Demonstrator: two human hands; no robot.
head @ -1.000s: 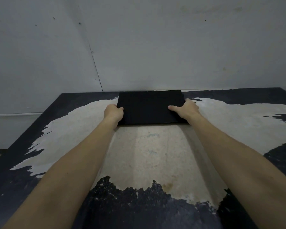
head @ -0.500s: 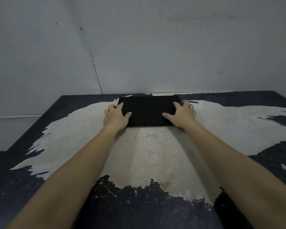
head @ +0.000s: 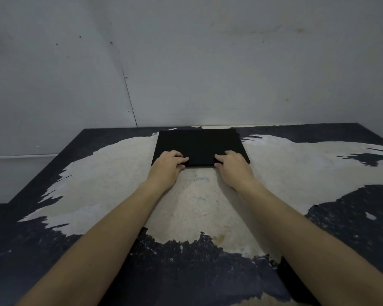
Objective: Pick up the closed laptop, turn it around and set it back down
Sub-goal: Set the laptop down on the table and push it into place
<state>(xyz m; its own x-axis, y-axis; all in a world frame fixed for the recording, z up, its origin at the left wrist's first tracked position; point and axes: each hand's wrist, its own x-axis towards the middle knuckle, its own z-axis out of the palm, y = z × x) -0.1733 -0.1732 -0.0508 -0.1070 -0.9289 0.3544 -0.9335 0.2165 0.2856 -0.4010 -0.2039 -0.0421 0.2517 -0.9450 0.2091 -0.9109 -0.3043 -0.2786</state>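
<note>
A pale grey wall [head: 208,62] fills the whole upper view, a thin seam running down it on the left. Below it, the table [head: 97,177], dark paint worn away to a broad whitish patch across the middle. And there at the far edge, close against the wall, the closed laptop [head: 199,143], black, lying flat with its long side across. Both forearms reach out over the worn patch. Left hand [head: 167,166] sits on the near left corner, fingers curled over the lid, thumb down at the front edge, clasping it. Right hand [head: 231,165] mirrors it at the near right corner, fingers bent on top, thumb tucked at the edge. Whether the laptop is off the surface, I cannot tell
</note>
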